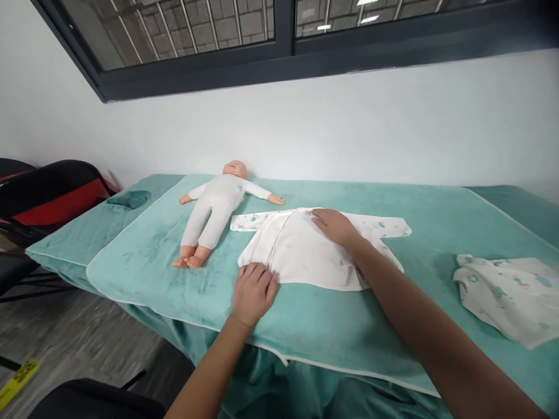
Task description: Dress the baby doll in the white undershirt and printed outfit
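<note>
Little shirt (305, 256) lies flat under the right hand (335, 227), which rests open by its neck. The left hand (254, 293) curls at the near corner; I cannot tell if it pinches. Smoothing seems the step now; the next move probably needs a gentle touch.

Infant-care practice room suggested: baby doll (216, 201) laid on green-covered massage table (148, 256) with face opening (128, 199); tiny garment (301, 256) spread beside it; chairs (65, 201) placed alongside.
</note>
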